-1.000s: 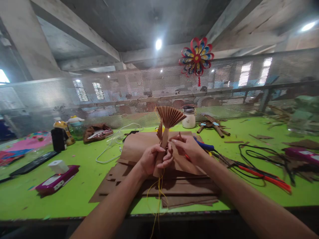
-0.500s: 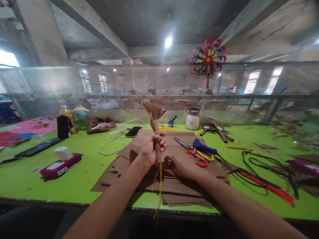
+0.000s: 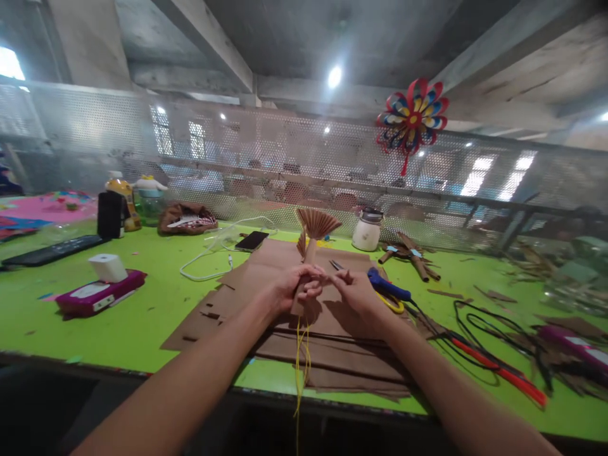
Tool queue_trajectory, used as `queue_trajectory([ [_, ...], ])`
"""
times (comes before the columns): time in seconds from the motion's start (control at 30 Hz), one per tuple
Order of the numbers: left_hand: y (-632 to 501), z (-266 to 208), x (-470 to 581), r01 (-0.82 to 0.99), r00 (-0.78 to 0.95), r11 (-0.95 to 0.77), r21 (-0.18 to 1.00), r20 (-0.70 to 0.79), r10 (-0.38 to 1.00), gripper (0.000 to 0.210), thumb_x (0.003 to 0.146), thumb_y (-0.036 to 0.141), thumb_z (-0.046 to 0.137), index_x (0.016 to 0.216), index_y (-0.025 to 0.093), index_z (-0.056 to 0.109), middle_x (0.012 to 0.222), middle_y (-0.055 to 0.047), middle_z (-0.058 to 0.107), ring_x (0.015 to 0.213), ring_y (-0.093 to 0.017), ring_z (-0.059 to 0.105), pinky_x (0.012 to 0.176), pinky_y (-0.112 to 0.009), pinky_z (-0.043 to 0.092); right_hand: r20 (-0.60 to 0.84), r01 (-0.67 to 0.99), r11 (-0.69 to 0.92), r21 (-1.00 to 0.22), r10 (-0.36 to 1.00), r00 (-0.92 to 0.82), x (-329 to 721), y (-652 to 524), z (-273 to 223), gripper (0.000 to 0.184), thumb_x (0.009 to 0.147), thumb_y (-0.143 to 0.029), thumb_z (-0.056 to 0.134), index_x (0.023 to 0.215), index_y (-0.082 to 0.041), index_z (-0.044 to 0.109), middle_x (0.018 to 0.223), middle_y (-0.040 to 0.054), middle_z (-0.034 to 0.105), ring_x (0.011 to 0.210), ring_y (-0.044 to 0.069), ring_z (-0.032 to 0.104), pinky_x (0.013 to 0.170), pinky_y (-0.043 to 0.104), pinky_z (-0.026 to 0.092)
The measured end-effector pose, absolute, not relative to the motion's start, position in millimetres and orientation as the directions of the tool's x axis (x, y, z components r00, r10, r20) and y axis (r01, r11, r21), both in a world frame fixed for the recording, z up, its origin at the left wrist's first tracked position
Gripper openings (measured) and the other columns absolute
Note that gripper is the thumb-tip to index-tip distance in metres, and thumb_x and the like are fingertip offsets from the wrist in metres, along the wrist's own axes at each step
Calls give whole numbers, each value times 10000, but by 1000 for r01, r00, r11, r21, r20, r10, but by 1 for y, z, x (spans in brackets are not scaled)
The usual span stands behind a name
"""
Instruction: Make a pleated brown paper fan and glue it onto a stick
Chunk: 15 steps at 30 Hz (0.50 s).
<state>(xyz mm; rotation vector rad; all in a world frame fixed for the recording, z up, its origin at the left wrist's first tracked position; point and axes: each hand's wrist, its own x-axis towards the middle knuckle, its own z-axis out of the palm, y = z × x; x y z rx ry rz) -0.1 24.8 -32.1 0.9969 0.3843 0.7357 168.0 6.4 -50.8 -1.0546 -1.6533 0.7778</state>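
My left hand (image 3: 295,288) is wrapped round the stem of a brown paper craft piece. At its top a pleated paper fan (image 3: 319,223) spreads out, with a smaller folded piece beside it. Yellow string (image 3: 303,361) hangs from the stem's lower end past the table edge. Just right of the stem, my right hand (image 3: 357,294) is pinched close to my left fingertips; whatever is between its fingers is too small to make out. Both hands are above stacked brown paper sheets (image 3: 273,256). Scissors (image 3: 393,305), partly hidden by my right hand, lie by a blue hot glue gun (image 3: 388,286).
A white lidded jar (image 3: 367,231) and a phone (image 3: 252,240) stand or lie farther back. To the left is a purple box (image 3: 102,296) with a white charger (image 3: 108,268). On the right are black cable (image 3: 479,316), a red-handled tool (image 3: 503,373) and paper rolls (image 3: 417,261).
My right hand has risen from the paper sheets to my left fingertips. The paper piece has tilted rightward, and my view has shifted and tilted slightly.
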Motion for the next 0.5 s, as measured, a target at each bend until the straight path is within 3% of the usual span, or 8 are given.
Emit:
queue_trajectory([
  [0.1,28,-45,2,-324,785,382,866,21,619,139,667,199,474,733,104,550,447,12,399,419,-98,422,333,-154,254,252,23,254,-967,966,-50,178,13,-46,328,685,-452,599,762,-133,603,409,-97,287,364,49,222,379,197,206],
  [0.2,24,-48,2,-246,860,408,879,4,511,207,674,241,448,755,95,570,489,-14,439,483,-125,475,391,-188,320,222,-154,195,-969,957,-186,182,8,-39,351,674,-462,620,800,-137,586,460,-89,323,395,42,244,386,183,211],
  [0.33,15,-47,5,-189,897,369,910,7,441,222,664,254,437,731,94,574,518,-20,441,489,-117,465,410,-192,304,238,-256,165,-953,927,-290,175,-2,-30,302,678,-413,649,696,-148,505,540,-63,375,443,38,291,403,176,224],
  [0.5,8,-43,9,-122,875,321,939,-51,481,187,701,274,476,721,111,565,549,-4,447,506,-109,480,427,-190,315,303,-297,234,-926,929,-212,170,-4,-28,301,696,-383,644,657,-168,437,502,-86,290,408,34,222,386,189,179],
])
